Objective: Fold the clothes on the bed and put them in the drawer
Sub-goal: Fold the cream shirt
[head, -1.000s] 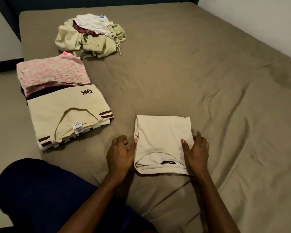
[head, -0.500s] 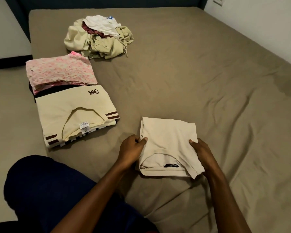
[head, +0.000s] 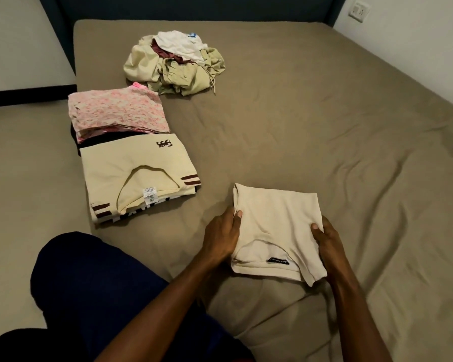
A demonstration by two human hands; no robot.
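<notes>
A folded cream shirt [head: 276,226] with a small black label lies on the bed [head: 324,126] in front of me. My left hand [head: 221,237] grips its left edge, thumb on top. My right hand [head: 328,240] grips its right edge, and the near right corner hangs slightly lifted. To the left sits a folded cream shirt with brown stripes [head: 136,178], and behind it a folded pink floral garment [head: 118,113] on top of something dark. A heap of unfolded clothes [head: 175,65] lies at the far end of the bed.
My knee in dark blue trousers [head: 94,288] rests on the bed's near left corner. The floor [head: 24,178] runs along the left, a wall with a socket [head: 360,11] is at the right. No drawer is in view.
Both hands went from resting flat beside the folded cream shirt to gripping its two edges, and its near right corner has come up off the bed. The view has shifted a little.
</notes>
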